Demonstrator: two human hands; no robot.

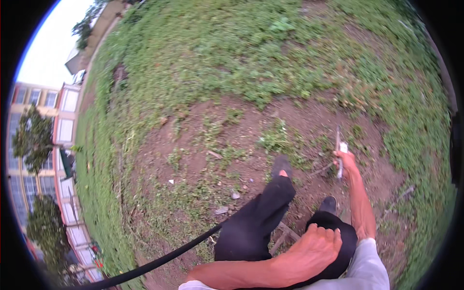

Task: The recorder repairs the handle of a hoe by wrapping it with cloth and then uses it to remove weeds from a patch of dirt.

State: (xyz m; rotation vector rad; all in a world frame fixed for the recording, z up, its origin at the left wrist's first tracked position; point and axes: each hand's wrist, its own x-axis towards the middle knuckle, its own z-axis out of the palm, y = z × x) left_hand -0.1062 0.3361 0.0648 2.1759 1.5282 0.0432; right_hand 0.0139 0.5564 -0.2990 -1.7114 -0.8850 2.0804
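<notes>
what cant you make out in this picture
All in the head view:
White object: blurred, partly covered by the right hand; its kind is unclear.
Left hand: palm hidden, its back faces the camera.
Right shoe: rear hidden by the dark trouser leg.
Black cord: cut off at lower left.
Building: interior too small and blurred.

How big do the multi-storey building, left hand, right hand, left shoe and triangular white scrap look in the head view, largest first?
1. Multi-storey building
2. Left hand
3. Right hand and left shoe: too alike to rank
4. Triangular white scrap
</notes>
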